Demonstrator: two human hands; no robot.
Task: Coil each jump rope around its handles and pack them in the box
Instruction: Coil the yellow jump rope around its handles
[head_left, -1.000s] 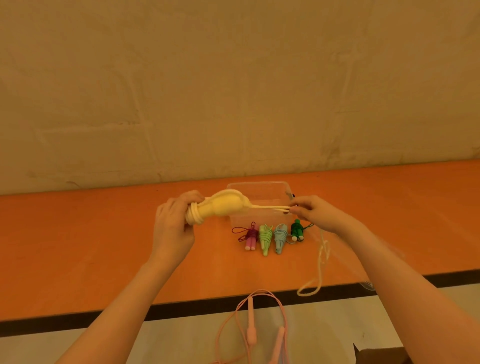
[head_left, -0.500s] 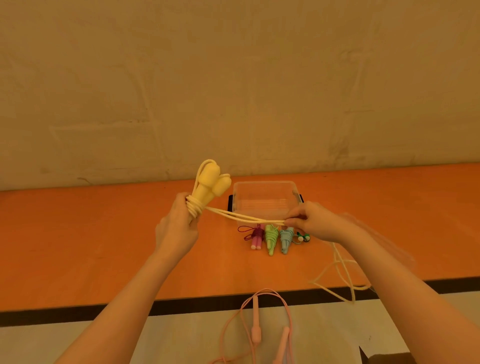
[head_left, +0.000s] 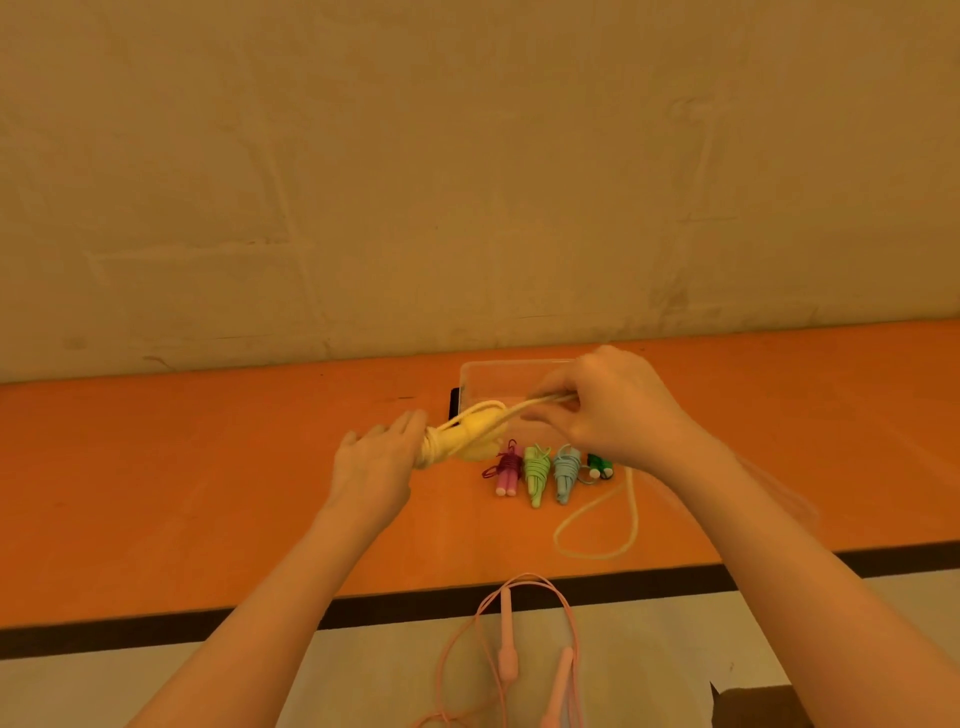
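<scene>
left hand (head_left: 371, 467): fingers closed round yellow handles (head_left: 470, 441), cord wound on them, held over orange table (head_left: 208, 467)
right hand (head_left: 618, 410): fingers pinch yellow cord (head_left: 540, 401) in front of box, loose end loops on table
box (head_left: 483, 371): clear, at table's far side, looks empty
coiled ropes: magenta (head_left: 506, 470), lime (head_left: 536, 473), blue (head_left: 566, 470), green (head_left: 600, 464), in a row just in front of box
pink rope (head_left: 506, 649): uncoiled, hangs below table's near edge

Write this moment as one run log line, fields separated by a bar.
step: coiling yellow rope | left hand: holds handles | right hand: pulls cord | box: empty | coiled on table: four | pink rope: uncoiled
</scene>
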